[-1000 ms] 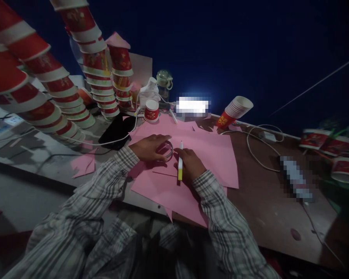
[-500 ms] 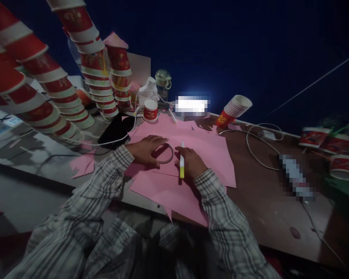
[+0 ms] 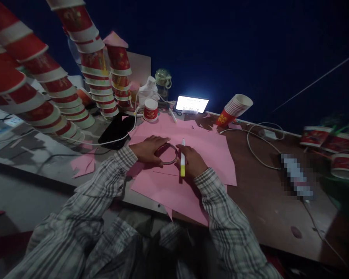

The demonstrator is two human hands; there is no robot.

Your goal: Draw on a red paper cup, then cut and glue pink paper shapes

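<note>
On the pink paper (image 3: 209,155) lies a thin grey ring (image 3: 176,157), flat, with paper showing through its middle. My left hand (image 3: 148,150) grips the ring's left side between thumb and fingers. A white marker with a yellow end (image 3: 183,161) is in my right hand (image 3: 193,162), its yellow end towards me. The right fingertips are close to the ring's right edge; whether they touch it I cannot tell. A straight slit or line runs across the paper below the ring.
Tall stacked red-and-white paper cups (image 3: 100,83) rise at the left, near a black tablet (image 3: 116,130). Behind the paper stand one cup (image 3: 150,111), a lit screen (image 3: 192,104) and a tilted cup stack (image 3: 235,108). A power strip (image 3: 296,176) and cables lie right.
My left hand and the ring have shifted slightly to the right, closer to my right hand. The right hand with the marker has barely moved.
</note>
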